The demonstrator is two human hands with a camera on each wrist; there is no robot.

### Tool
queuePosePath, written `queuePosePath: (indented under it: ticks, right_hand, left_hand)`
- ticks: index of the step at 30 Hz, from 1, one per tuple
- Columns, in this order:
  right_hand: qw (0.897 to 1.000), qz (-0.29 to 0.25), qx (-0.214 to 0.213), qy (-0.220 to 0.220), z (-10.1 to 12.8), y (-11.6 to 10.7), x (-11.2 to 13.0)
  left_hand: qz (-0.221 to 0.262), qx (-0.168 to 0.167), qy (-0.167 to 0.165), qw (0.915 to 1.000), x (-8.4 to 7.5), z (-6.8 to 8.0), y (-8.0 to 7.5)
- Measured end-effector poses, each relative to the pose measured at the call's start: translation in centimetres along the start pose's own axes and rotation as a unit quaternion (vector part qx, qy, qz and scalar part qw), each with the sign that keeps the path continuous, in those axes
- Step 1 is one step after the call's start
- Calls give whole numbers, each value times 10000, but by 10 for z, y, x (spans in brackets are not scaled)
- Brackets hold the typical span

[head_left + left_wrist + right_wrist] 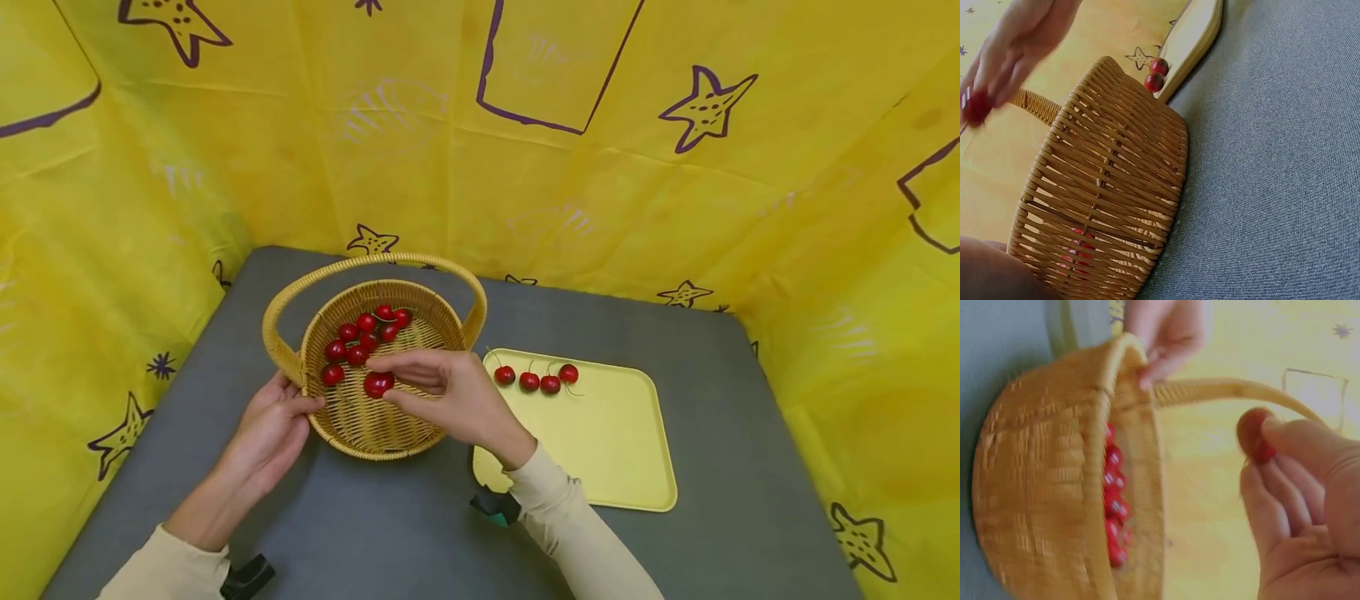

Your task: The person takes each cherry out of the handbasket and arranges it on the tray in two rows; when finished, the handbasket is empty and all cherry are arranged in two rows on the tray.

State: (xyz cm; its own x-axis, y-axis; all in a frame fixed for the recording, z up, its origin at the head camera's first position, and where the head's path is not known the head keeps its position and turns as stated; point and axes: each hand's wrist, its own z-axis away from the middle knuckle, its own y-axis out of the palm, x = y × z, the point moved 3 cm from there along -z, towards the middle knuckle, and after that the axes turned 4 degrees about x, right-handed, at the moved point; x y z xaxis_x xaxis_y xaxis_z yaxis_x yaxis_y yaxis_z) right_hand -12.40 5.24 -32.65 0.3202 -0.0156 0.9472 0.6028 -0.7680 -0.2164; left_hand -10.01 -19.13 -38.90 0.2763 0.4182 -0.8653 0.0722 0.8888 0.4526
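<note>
A round wicker basket (382, 454) with an arched handle stands on the left of the table, several red cherries (357, 355) gathered on its floor toward the back left. My left hand (272, 429) grips the basket's left rim between thumb and fingers. Above the basket's opening, my right hand (457, 392) pinches one cherry (378, 384) between thumb and fingertips; the right wrist view shows this cherry (1256, 435) held over the rim. In the left wrist view the basket's woven side (1104, 169) hides most of the cherries inside.
To the basket's right lies a pale yellow tray (615, 450), with several stemmed cherries (550, 384) in a row near its far left edge. Both rest on a grey table (720, 433). Yellow patterned cloth (600, 183) hangs behind and on both sides.
</note>
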Motion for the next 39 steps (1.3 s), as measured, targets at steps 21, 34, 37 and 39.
queuePosePath:
  ticks: [21, 34, 37, 39]
  right_hand:
    - [9874, 255, -1482, 494, 188, -201, -54]
    - [9879, 231, -708, 1360, 201, -221, -109]
    - [9838, 434, -653, 1611, 201, -222, -116]
    - [9819, 518, -586, 1726, 200, -221, -119]
  left_hand:
    - [-20, 3, 4, 10000, 0, -3, 0]
    - [-98, -65, -69, 9999, -1, -2, 0]
    - [-121, -50, -67, 9999, 0, -2, 0]
    - [-156, -56, -74, 9998, 0, -2, 1]
